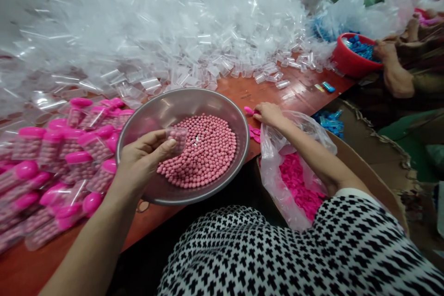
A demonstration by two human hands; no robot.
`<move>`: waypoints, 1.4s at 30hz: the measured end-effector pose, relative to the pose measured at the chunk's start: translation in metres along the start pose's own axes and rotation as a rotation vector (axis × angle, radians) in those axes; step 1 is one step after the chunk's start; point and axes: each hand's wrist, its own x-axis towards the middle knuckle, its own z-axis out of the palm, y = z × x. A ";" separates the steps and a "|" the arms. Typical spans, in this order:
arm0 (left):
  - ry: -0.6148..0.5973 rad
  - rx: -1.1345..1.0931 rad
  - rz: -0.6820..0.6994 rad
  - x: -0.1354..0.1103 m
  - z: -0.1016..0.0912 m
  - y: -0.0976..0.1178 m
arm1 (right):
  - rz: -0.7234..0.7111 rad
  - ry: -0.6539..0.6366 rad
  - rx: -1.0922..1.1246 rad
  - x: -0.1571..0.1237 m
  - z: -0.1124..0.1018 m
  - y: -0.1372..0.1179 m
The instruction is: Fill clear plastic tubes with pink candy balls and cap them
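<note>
My left hand is closed around a small clear plastic container filled with pink beads. It is over the left side of a metal bowl. Loose pink beads cover much of the bowl's bottom. Off the bowl's right rim, my right hand pinches a bright pink cap above the table. More pink caps lie just below that hand. Under my right forearm, an open plastic bag holds a heap of pink caps.
Filled, pink-capped containers are piled at left. Clear plastic containers form a big heap along the wall. At right, a co-worker's hand touches a red bowl of blue pieces. Cardboard surrounds the bag.
</note>
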 end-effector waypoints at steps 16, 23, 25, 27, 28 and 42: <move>-0.305 -0.158 0.227 -0.010 0.024 0.008 | -0.745 0.278 0.597 -0.084 -0.069 -0.114; -0.326 -0.259 0.222 -0.012 0.006 -0.005 | -0.723 0.134 0.974 -0.086 -0.055 -0.152; -0.264 -0.197 0.276 -0.013 -0.001 -0.007 | -0.677 0.150 1.024 -0.087 -0.054 -0.156; -0.208 -0.113 0.348 -0.013 -0.005 -0.008 | -0.636 0.196 1.013 -0.088 -0.057 -0.158; -0.196 -0.074 0.381 -0.013 -0.006 -0.008 | -0.633 0.235 0.964 -0.088 -0.059 -0.159; -0.071 0.245 0.824 -0.021 -0.012 -0.019 | -0.929 0.305 0.609 -0.081 -0.057 -0.168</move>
